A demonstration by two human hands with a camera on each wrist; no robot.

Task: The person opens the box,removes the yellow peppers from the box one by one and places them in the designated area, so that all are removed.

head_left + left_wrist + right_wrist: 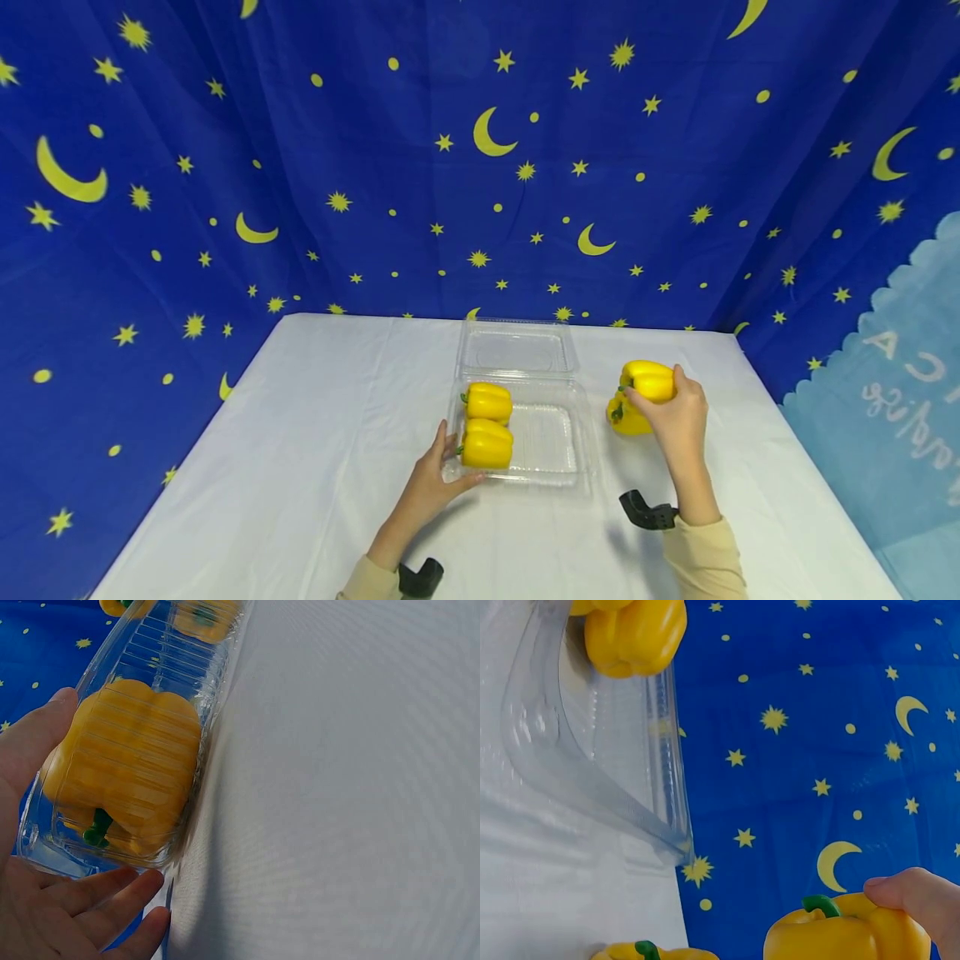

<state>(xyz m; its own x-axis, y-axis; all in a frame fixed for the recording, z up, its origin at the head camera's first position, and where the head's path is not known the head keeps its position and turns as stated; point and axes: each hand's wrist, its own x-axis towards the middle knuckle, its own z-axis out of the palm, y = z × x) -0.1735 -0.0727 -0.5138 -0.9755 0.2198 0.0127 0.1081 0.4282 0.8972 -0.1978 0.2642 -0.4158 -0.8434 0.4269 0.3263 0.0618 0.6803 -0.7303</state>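
My right hand (681,417) pinches a yellow bell pepper (649,381) between thumb and fingers. Behind and partly under it in the head view, another yellow bell pepper (627,419) rests on the table. The right wrist view shows the held pepper (847,937) with its green stem. My left hand (433,482) is spread around the near left corner of a clear plastic clamshell container (547,479), thumb at the front edge, fingers along the left side. Two yellow bell peppers (487,443) lie in the container's left half, stems to the left.
The container's lid (517,348) is folded back on the far side. A white cloth covers the table (330,433). Behind hangs a blue curtain (420,167) with yellow moons and stars. A light-blue panel (900,358) with lettering stands at the right.
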